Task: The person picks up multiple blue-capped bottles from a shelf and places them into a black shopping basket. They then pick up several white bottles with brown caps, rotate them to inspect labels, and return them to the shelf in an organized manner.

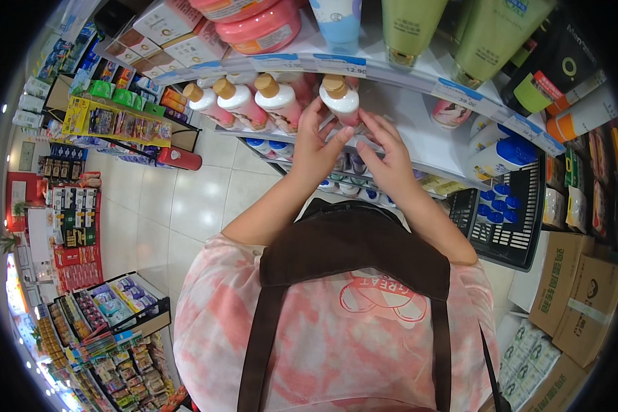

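Note:
My left hand [316,144] and my right hand [386,147] are on either side of a white and pink bottle with a gold cap [339,98] at the edge of a white shelf [417,126]. The left fingers rest against the bottle's left side and its lower front. The right fingertips are at its lower right side; whether they press on it is hard to tell. Left of it stand several like bottles [283,103] in a row, their caps up. Another pink bottle [450,113] stands farther right, partly under the upper shelf.
The upper shelf's price rail [401,77] runs just above the bottles, with green tubes [412,26] and pink jars [260,28] on it. Blue-capped bottles [502,154] stand at the right. A black basket [512,221] and cardboard boxes [561,278] are low on the right.

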Motion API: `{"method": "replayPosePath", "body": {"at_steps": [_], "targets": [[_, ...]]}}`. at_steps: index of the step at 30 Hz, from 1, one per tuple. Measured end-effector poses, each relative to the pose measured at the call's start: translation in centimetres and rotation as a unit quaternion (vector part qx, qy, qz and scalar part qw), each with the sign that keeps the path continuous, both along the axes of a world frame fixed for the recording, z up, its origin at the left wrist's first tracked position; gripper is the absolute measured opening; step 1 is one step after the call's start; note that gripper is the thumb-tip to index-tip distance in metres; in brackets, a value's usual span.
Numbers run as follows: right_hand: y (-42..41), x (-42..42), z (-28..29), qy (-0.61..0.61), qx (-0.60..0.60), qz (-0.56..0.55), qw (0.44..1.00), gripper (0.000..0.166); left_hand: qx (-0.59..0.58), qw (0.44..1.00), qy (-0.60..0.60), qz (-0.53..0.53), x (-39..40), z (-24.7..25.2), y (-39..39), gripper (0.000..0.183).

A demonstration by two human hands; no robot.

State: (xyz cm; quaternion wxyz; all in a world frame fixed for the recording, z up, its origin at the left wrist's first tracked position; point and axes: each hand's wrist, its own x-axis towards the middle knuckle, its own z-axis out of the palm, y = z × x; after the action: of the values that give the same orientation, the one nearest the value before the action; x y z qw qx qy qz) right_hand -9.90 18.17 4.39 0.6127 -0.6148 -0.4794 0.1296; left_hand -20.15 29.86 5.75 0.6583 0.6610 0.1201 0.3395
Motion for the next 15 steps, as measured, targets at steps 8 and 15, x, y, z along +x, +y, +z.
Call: {"method": "replayPosePath", "body": {"at_steps": [8,15], "targets": [[-0.73,-0.45,0.60,-0.031,-0.007,0.022,0.999,0.044,-0.015,1.000,-0.016,0.018,0.29,-0.56,0.27,0.054],[-0.93,-0.39,0.37,-0.011,0.015,0.016,1.000,0.045,-0.022,0.999,-0.016,-0.021,0.44,-0.53,0.39,0.056]]}}
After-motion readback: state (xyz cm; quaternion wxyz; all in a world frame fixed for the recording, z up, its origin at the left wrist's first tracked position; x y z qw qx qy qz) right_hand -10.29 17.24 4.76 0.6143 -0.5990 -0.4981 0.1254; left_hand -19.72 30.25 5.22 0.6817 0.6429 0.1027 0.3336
